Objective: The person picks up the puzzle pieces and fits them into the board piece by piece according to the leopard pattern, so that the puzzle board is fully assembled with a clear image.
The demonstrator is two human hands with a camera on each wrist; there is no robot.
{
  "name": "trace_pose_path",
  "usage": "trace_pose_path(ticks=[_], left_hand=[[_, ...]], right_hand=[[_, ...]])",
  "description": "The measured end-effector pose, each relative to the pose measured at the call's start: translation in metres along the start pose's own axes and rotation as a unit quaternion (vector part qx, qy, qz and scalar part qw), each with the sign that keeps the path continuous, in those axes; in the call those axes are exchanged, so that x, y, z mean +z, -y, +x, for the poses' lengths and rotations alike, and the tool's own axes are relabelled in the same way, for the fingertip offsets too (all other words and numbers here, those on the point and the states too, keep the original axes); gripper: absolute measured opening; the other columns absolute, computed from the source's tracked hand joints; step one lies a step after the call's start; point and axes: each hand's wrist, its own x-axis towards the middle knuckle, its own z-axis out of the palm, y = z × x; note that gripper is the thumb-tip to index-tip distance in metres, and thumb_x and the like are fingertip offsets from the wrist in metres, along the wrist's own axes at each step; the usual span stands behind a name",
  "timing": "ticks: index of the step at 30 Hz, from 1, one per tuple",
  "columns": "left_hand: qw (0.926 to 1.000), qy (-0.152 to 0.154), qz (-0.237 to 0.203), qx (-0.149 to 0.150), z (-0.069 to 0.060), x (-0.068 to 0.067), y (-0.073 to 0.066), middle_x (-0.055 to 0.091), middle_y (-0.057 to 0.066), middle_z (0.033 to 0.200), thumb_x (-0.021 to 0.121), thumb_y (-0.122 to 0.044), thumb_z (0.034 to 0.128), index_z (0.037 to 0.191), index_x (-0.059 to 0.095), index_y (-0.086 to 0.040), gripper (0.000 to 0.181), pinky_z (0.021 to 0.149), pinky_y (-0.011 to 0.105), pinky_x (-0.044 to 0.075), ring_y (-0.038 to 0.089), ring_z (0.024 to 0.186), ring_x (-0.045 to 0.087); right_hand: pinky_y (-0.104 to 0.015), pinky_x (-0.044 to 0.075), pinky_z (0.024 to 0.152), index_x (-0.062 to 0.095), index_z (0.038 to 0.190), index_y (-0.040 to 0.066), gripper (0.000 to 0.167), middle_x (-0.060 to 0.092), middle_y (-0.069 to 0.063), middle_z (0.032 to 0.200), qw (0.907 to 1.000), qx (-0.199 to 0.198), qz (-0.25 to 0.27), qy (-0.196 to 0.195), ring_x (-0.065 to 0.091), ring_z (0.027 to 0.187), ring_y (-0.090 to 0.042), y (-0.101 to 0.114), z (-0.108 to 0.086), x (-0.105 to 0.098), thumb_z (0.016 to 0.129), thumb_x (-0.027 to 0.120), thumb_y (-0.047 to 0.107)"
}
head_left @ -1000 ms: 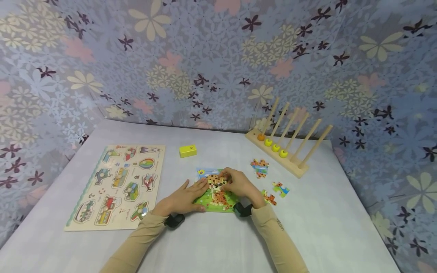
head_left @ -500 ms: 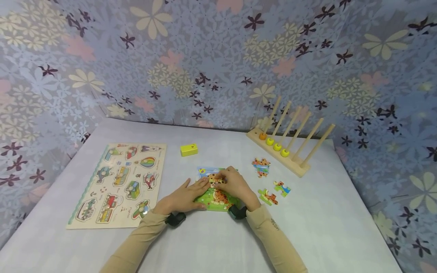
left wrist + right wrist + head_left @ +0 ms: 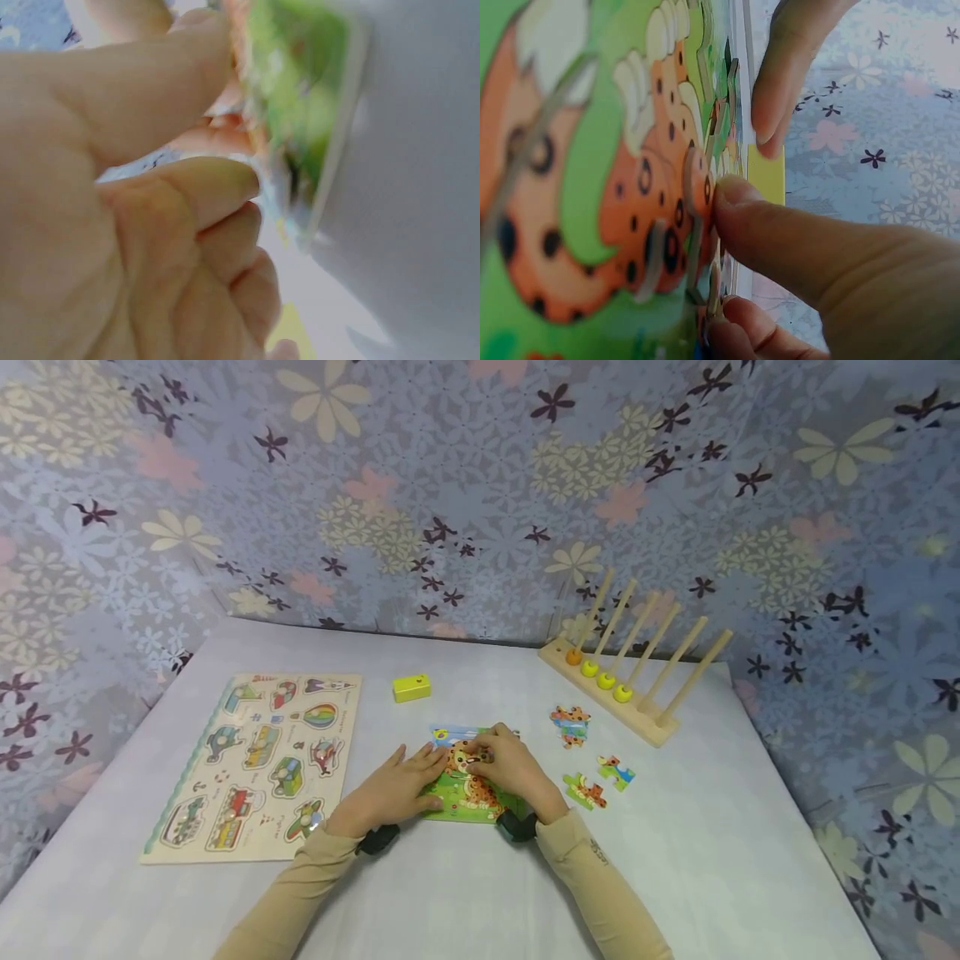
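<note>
A leopard puzzle board with a green and blue picture lies in front of the person; some pieces stand raised on it in the right wrist view. Spread fingers of the left hand rest at the board's left side. The right hand is over the board's middle, its thumb and fingers pinching a small puzzle piece at the leopard's head, mostly covered by the fingers. In the right wrist view the right thumb touches the raised pieces. The left wrist view is blurred, showing the left hand beside the board's edge.
Loose leopard pieces lie right of the board, with more pieces nearer. A yellow block is behind it. At the left lies a wooden vehicle puzzle; back right, a pegged rack holds beads.
The right hand has moved left over the board, uncovering more of the loose piece beside its wrist. The left hand has shifted slightly left, showing more of the board.
</note>
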Motion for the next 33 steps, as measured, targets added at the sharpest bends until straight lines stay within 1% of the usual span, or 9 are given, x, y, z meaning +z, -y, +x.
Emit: trace_pose_path(ticks=[5,11,15,18,22,24,29,32,33], left_hand=[[0.9996,0.014,-0.018,-0.017,-0.006,-0.012,-0.003,0.029,0.012,0.159,0.055,-0.036,0.0973,0.148,0.037,-0.004,0.063,0.120,0.061,0.013,0.034,0.149,0.023],[0.9992,0.029,-0.020,-0.020,-0.005,-0.017,-0.005,0.032,0.011,0.158,0.053,-0.036,0.0983,0.147,0.039,-0.005,0.060,0.120,0.060,0.014,0.033,0.149,0.023],[0.9992,0.025,-0.002,-0.032,-0.004,-0.016,-0.009,0.035,0.010,0.157,0.055,-0.034,0.0971,0.146,0.042,-0.004,0.059,0.120,0.058,0.017,0.032,0.148,0.026],[0.9988,0.022,0.020,-0.040,-0.003,-0.013,-0.015,0.035,0.011,0.156,0.058,-0.035,0.0955,0.145,0.042,-0.003,0.061,0.120,0.057,0.021,0.031,0.147,0.028],[0.9981,0.022,0.037,-0.044,-0.001,-0.011,-0.020,0.035,0.011,0.156,0.059,-0.037,0.0944,0.145,0.043,-0.002,0.063,0.119,0.057,0.023,0.032,0.147,0.029],[0.9980,0.019,0.041,-0.045,-0.001,-0.011,-0.018,0.037,0.010,0.155,0.058,-0.037,0.0952,0.144,0.045,-0.005,0.060,0.119,0.057,0.023,0.033,0.147,0.029],[0.9988,-0.023,0.022,-0.037,0.000,-0.007,-0.007,0.043,0.009,0.152,0.058,-0.037,0.0953,0.143,0.048,-0.010,0.056,0.118,0.060,0.022,0.037,0.145,0.030],[0.9983,-0.051,0.002,-0.026,0.002,-0.003,-0.001,0.038,0.014,0.154,0.065,-0.040,0.0902,0.146,0.043,-0.007,0.068,0.118,0.061,0.021,0.037,0.146,0.028],[0.9981,-0.055,0.000,-0.026,0.003,-0.001,0.000,0.035,0.015,0.155,0.068,-0.041,0.0880,0.147,0.041,-0.005,0.074,0.119,0.061,0.020,0.037,0.147,0.026]], right_hand=[[-0.030,0.048,0.072,0.071,0.107,0.014,0.022,0.057,-0.005,0.102,0.9999,-0.007,-0.011,0.003,0.052,0.083,-0.015,-0.001,0.003,-0.001,0.086,0.073,0.023],[-0.032,0.050,0.076,0.069,0.103,0.017,0.020,0.060,-0.001,0.099,0.9996,-0.015,-0.014,0.017,0.056,0.088,-0.015,-0.001,0.004,-0.006,0.086,0.074,0.024],[-0.033,0.050,0.077,0.068,0.103,0.018,0.019,0.060,-0.001,0.099,0.9995,-0.016,-0.015,0.022,0.056,0.089,-0.015,-0.001,0.004,-0.009,0.086,0.074,0.025],[-0.032,0.050,0.077,0.069,0.101,0.018,0.017,0.061,-0.001,0.099,0.9997,-0.010,-0.016,0.013,0.057,0.088,-0.015,0.000,0.004,-0.009,0.086,0.074,0.025],[-0.030,0.048,0.069,0.069,0.097,0.018,0.013,0.061,-0.001,0.094,0.9998,0.010,-0.016,-0.011,0.054,0.081,-0.014,0.003,0.002,-0.007,0.087,0.073,0.026],[-0.029,0.046,0.065,0.069,0.096,0.017,0.013,0.061,-0.001,0.092,0.9997,0.016,-0.008,-0.017,0.052,0.078,-0.014,0.004,0.002,-0.004,0.087,0.073,0.026],[-0.028,0.047,0.068,0.070,0.104,0.013,0.019,0.062,-0.004,0.094,0.9991,0.001,0.040,-0.012,0.054,0.080,-0.014,-0.006,0.003,-0.004,0.088,0.072,0.024],[-0.036,0.053,0.077,0.069,0.113,0.009,0.026,0.064,-0.010,0.105,0.9972,0.004,0.060,-0.044,0.060,0.091,-0.022,-0.022,0.002,-0.021,0.090,0.069,0.021],[-0.041,0.052,0.086,0.068,0.116,0.007,0.028,0.063,-0.014,0.111,0.9963,0.012,0.058,-0.063,0.061,0.098,-0.027,-0.029,0.001,-0.029,0.091,0.068,0.019]])
